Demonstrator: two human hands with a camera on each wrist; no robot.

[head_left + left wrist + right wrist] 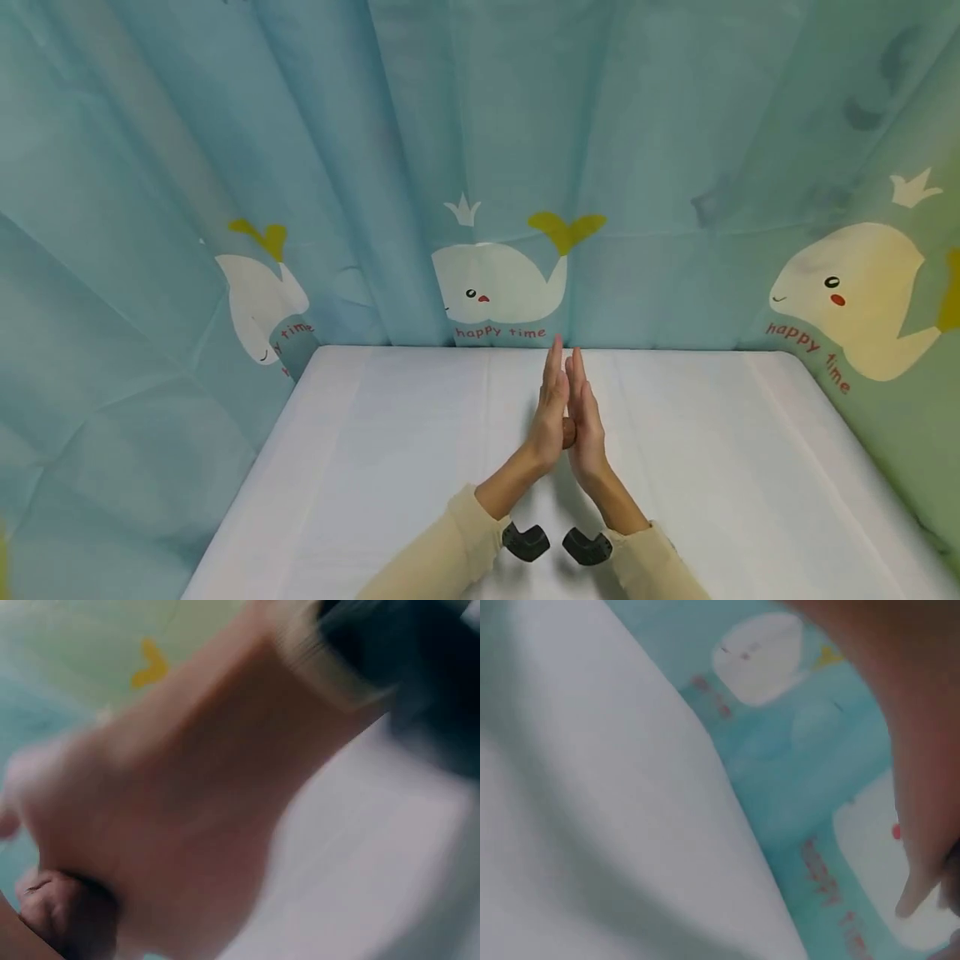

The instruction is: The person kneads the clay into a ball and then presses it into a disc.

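above the white table (pixel 390 467), the left hand (pixel 549 417) and right hand (pixel 587 421) are pressing palm to palm, straight fingers sandwiching a small brown thing (pixel 568 432), possibly clay: light, soft, best handled between flat palms.

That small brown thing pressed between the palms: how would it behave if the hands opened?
Only a rounded sliver of the brown thing shows between the left hand and right hand, so it probably rolls. Straight-fingered palms alone pin it above the table, so it seems light and would likely drop.
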